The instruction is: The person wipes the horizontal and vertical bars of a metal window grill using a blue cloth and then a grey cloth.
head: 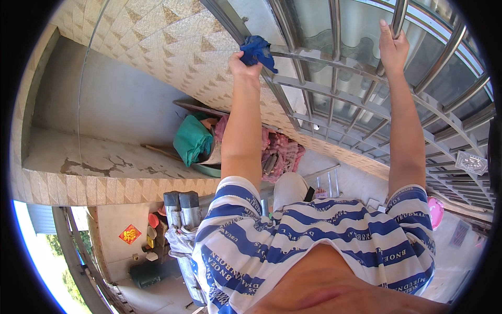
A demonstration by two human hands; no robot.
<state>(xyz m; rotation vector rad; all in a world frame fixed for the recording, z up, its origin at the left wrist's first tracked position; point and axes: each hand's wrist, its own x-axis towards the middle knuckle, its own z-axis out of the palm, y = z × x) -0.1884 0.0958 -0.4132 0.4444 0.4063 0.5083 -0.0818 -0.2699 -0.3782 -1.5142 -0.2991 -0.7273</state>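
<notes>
My left hand (pixel 246 68) holds a crumpled blue cloth (pixel 258 50) against the grey metal edge strip (pixel 225 19) beside a window grille. The cloth covers part of the strip where a flat crossbar of the grille meets it. My right hand (pixel 394 49) is wrapped around an upright stainless-steel bar (pixel 400 15) of the same grille, thumb along the bar. Both arms reach out ahead of my striped shirt. Behind the bars, glass panes (pixel 361 43) show pale curtain folds.
Left of the grille runs a tiled wall (pixel 168 43). Below is a ledge (pixel 106 157) with a green bag (pixel 192 139) and pink netting (pixel 280 153). Silvery posts with dark ends (pixel 182 212) stand near my left side. A metal ladder-like frame (pixel 329 182) and pink basin (pixel 435 212) are lower down.
</notes>
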